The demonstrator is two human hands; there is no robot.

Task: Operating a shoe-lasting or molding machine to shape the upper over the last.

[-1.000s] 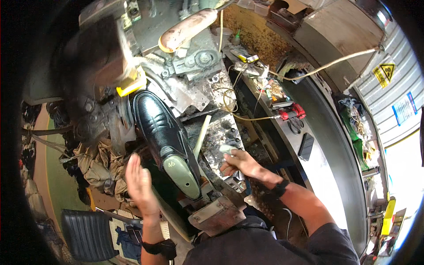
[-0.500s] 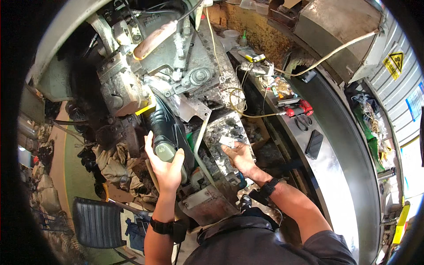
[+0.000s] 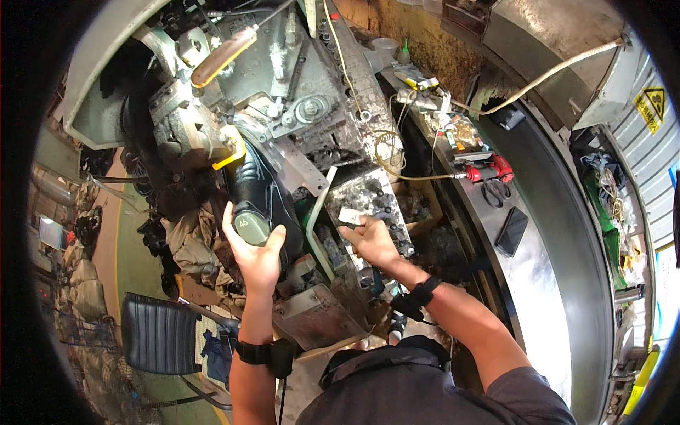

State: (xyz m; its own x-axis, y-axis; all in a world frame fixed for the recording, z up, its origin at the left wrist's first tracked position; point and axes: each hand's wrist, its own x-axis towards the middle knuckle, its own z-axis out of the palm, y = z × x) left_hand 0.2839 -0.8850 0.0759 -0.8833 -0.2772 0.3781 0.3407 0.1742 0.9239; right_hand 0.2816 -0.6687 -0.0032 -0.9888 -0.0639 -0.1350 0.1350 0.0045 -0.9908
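Note:
A black leather shoe (image 3: 256, 185) on a grey-green last (image 3: 252, 228) sits pushed into a grimy metal machine (image 3: 283, 99). My left hand (image 3: 255, 249) grips the heel end of the shoe and last from below. My right hand (image 3: 370, 239) rests on the machine's dirty control panel (image 3: 372, 202), fingers on its small knobs and a pale tag. A yellow part (image 3: 234, 152) of the machine sits just above the shoe's toe, which is hidden inside the machine.
A steel bench (image 3: 545, 234) curves along the right with a dark phone (image 3: 511, 231), scissors (image 3: 496, 191), a red tool (image 3: 489, 172) and small bottles. A black chair seat (image 3: 157, 333) stands lower left. Piles of leather pieces (image 3: 185, 241) lie left of the machine.
My left hand has pushed the shoe up and deeper into the machine. The right hand has shifted slightly up on the control panel.

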